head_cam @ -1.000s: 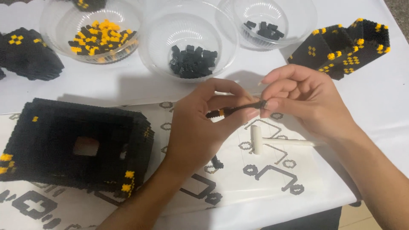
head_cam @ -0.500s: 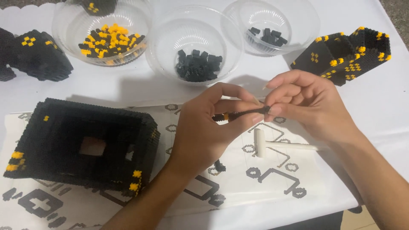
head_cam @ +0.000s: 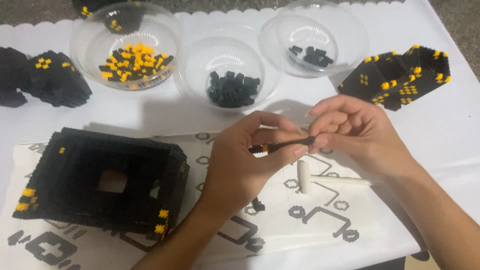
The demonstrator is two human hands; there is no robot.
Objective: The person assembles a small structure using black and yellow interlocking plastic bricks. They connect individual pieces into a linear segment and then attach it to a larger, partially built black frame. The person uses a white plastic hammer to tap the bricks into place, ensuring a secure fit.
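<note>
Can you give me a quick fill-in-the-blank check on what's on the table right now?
1. Both the left hand and the right hand pinch a thin strip of small bricks that is black with a bit of ____.
2. The clear bowls number ____.
3. The small white hammer lies on the printed ____ sheet.
4. The large black block structure sits to the ____ of the hands.

Missing words: yellow; three; paper; left

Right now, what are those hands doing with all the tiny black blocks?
Both hands are pinching a thin strip of black and yellow blocks between them, left hand and right hand, above a printed pattern sheet. A big hollow black block build sits to the left. A small white hammer lies under the hands. Three clear bowls of loose blocks wait behind.
</note>
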